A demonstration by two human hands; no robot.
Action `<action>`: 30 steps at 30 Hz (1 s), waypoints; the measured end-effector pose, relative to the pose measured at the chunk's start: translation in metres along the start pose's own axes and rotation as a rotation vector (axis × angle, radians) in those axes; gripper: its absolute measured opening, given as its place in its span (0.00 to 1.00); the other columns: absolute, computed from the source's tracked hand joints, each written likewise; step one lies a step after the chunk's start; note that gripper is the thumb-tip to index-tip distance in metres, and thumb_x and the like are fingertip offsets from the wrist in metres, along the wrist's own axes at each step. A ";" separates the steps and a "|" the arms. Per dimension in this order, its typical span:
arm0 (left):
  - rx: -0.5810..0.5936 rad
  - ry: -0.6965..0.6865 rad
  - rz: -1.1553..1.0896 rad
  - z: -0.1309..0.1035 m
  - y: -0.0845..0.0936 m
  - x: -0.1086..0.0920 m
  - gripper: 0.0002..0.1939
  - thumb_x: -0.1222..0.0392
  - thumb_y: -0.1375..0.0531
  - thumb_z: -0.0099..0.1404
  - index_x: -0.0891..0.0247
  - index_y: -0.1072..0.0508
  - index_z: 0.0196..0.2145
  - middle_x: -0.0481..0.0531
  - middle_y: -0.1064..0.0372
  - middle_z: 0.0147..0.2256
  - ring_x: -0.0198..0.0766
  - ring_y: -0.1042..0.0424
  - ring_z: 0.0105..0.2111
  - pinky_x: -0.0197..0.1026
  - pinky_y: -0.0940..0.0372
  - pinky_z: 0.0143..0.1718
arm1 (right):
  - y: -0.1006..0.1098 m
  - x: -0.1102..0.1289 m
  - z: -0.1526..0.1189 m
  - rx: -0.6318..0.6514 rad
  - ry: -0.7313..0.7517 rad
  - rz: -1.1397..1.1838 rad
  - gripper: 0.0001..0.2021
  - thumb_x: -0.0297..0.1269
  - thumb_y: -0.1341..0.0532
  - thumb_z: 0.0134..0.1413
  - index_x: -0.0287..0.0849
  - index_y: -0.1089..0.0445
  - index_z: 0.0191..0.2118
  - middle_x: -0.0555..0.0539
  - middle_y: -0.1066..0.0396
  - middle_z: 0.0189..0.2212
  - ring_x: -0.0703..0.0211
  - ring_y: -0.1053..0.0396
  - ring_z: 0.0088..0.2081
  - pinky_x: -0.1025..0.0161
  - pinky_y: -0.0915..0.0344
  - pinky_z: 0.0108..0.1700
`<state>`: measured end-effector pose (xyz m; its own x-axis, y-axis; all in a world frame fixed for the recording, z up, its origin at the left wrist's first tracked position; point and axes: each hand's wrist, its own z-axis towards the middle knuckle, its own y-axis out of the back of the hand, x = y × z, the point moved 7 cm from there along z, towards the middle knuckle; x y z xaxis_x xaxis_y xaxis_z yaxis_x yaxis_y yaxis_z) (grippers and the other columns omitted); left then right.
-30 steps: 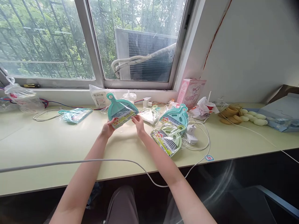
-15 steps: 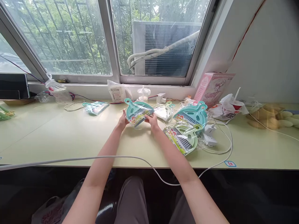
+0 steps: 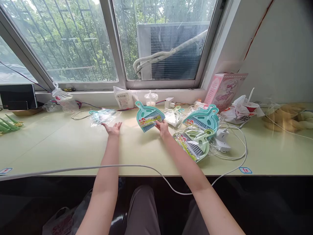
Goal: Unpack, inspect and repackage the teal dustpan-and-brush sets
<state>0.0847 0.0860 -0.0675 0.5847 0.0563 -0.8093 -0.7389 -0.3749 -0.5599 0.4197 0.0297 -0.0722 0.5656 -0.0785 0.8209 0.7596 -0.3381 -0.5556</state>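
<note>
My right hand [image 3: 162, 128] grips the lower right edge of a teal dustpan and brush set [image 3: 148, 118] with a printed label, held above the table with its handle toward the window. My left hand [image 3: 112, 129] is open, fingers spread, just below a crumpled clear plastic bag [image 3: 99, 121]. That bag lies over a small teal item [image 3: 107, 113] on the table. To the right, a green dustpan and brush set [image 3: 195, 142] in clear wrap lies in front of stacked teal dustpans [image 3: 204, 118]. A whitish wrapped set [image 3: 173, 116] lies behind my right hand.
A white cable [image 3: 137, 165] crosses in front of my forearms. White power adapters [image 3: 222, 143] with coiled cable sit at right. A lidded plastic cup [image 3: 151, 98], a pink box [image 3: 225, 91] and a takeaway bag [image 3: 237, 112] stand along the back.
My left hand has let go of the dustpan set and moved left, open. The clear bag has come off the set and now lies at the left. My right hand still holds the set.
</note>
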 end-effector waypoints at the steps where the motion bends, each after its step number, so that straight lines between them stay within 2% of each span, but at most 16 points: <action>1: 0.124 0.047 0.036 -0.007 -0.014 0.006 0.47 0.29 0.66 0.67 0.63 0.69 0.72 0.71 0.49 0.66 0.45 0.31 0.58 0.43 0.28 0.47 | 0.003 0.001 0.001 -0.024 -0.001 0.022 0.12 0.23 0.33 0.46 0.42 0.31 0.36 0.51 0.25 0.31 0.67 0.27 0.30 0.69 0.23 0.39; 3: 0.389 0.124 0.140 -0.027 -0.046 0.021 0.50 0.27 0.59 0.66 0.66 0.65 0.72 0.72 0.46 0.64 0.48 0.31 0.57 0.47 0.30 0.51 | 0.005 0.002 0.004 -0.046 -0.003 0.048 0.12 0.23 0.33 0.46 0.42 0.32 0.36 0.51 0.26 0.31 0.67 0.27 0.31 0.69 0.24 0.40; 5: 0.649 0.170 0.255 -0.050 -0.076 0.040 0.48 0.28 0.54 0.65 0.67 0.52 0.70 0.70 0.39 0.61 0.50 0.30 0.56 0.51 0.32 0.54 | 0.004 0.002 0.005 -0.017 -0.017 0.034 0.12 0.23 0.34 0.46 0.42 0.32 0.37 0.51 0.26 0.32 0.67 0.27 0.31 0.69 0.24 0.40; 7: 0.779 0.162 0.357 -0.065 -0.097 0.058 0.41 0.30 0.50 0.66 0.65 0.38 0.63 0.66 0.31 0.55 0.51 0.29 0.54 0.51 0.33 0.55 | -0.003 0.000 0.005 0.081 -0.034 -0.025 0.12 0.23 0.34 0.47 0.42 0.32 0.37 0.51 0.26 0.33 0.67 0.27 0.32 0.69 0.24 0.40; 8: 0.750 0.122 0.392 -0.066 -0.101 0.063 0.36 0.33 0.48 0.66 0.64 0.33 0.59 0.64 0.28 0.52 0.50 0.28 0.52 0.51 0.33 0.54 | -0.007 -0.001 0.005 0.146 -0.047 -0.071 0.12 0.23 0.34 0.47 0.42 0.32 0.38 0.50 0.26 0.33 0.66 0.27 0.32 0.68 0.24 0.40; 10: 0.566 0.021 0.436 -0.058 -0.099 0.067 0.28 0.38 0.46 0.67 0.63 0.27 0.52 0.61 0.25 0.46 0.49 0.26 0.48 0.50 0.32 0.52 | -0.015 -0.005 0.002 0.288 -0.070 -0.211 0.14 0.22 0.34 0.45 0.41 0.31 0.39 0.48 0.26 0.36 0.63 0.26 0.35 0.64 0.24 0.41; 12: 0.387 -0.127 0.429 -0.051 -0.093 0.059 0.24 0.40 0.47 0.69 0.63 0.26 0.47 0.59 0.25 0.44 0.46 0.26 0.46 0.48 0.33 0.50 | -0.017 -0.008 -0.002 0.365 -0.048 -0.476 0.18 0.20 0.36 0.44 0.41 0.31 0.44 0.44 0.27 0.41 0.56 0.26 0.40 0.57 0.24 0.43; 14: 0.265 -0.335 0.425 -0.049 -0.087 0.041 0.23 0.42 0.50 0.71 0.64 0.27 0.45 0.59 0.26 0.44 0.44 0.27 0.46 0.46 0.34 0.50 | -0.015 -0.002 -0.004 0.332 0.102 -0.858 0.26 0.18 0.39 0.45 0.41 0.33 0.52 0.39 0.31 0.50 0.49 0.29 0.49 0.50 0.28 0.50; 17: 0.103 -0.664 0.545 -0.058 -0.080 0.013 0.22 0.43 0.50 0.72 0.63 0.27 0.41 0.57 0.27 0.38 0.42 0.29 0.41 0.43 0.36 0.46 | -0.016 0.012 -0.013 0.216 0.397 -1.363 0.38 0.18 0.40 0.46 0.45 0.42 0.65 0.35 0.45 0.63 0.39 0.43 0.63 0.41 0.40 0.60; 19: 0.059 -0.801 0.646 -0.069 -0.081 0.006 0.22 0.42 0.52 0.72 0.62 0.27 0.41 0.54 0.29 0.33 0.40 0.32 0.34 0.42 0.37 0.41 | -0.018 0.012 -0.017 0.202 0.433 -1.537 0.40 0.21 0.39 0.47 0.48 0.46 0.67 0.36 0.52 0.67 0.36 0.49 0.65 0.40 0.44 0.60; 21: 0.068 -0.879 0.715 -0.081 -0.085 0.006 0.23 0.43 0.53 0.73 0.62 0.28 0.44 0.53 0.29 0.31 0.40 0.33 0.31 0.42 0.38 0.37 | -0.018 0.014 -0.020 0.157 0.434 -1.611 0.37 0.25 0.37 0.50 0.49 0.44 0.66 0.36 0.54 0.68 0.35 0.48 0.64 0.40 0.44 0.59; 24: 0.133 -0.966 0.791 -0.101 -0.092 0.015 0.25 0.44 0.54 0.73 0.63 0.30 0.52 0.56 0.26 0.36 0.40 0.32 0.31 0.42 0.38 0.36 | -0.029 0.029 -0.029 0.061 0.627 -1.522 0.27 0.30 0.40 0.57 0.47 0.39 0.63 0.36 0.49 0.65 0.39 0.43 0.61 0.42 0.43 0.59; 27: 0.354 -0.988 0.892 -0.120 -0.106 0.033 0.26 0.46 0.52 0.72 0.62 0.36 0.60 0.59 0.25 0.44 0.42 0.28 0.35 0.43 0.35 0.39 | -0.046 0.035 -0.040 0.216 0.786 -1.172 0.24 0.36 0.42 0.62 0.47 0.42 0.63 0.38 0.40 0.59 0.48 0.37 0.56 0.50 0.39 0.58; 30: 0.552 -0.969 0.981 -0.134 -0.115 0.045 0.27 0.47 0.48 0.70 0.59 0.38 0.63 0.61 0.30 0.55 0.47 0.27 0.46 0.45 0.34 0.46 | -0.049 0.037 -0.043 0.288 0.745 -0.831 0.29 0.42 0.39 0.59 0.50 0.47 0.64 0.41 0.39 0.59 0.52 0.36 0.55 0.54 0.37 0.56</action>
<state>0.2410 0.0079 -0.0155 -0.4917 0.6573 -0.5712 -0.8571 -0.2495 0.4508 0.3893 0.0036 -0.0091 -0.4014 -0.4987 0.7683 0.9081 -0.3263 0.2626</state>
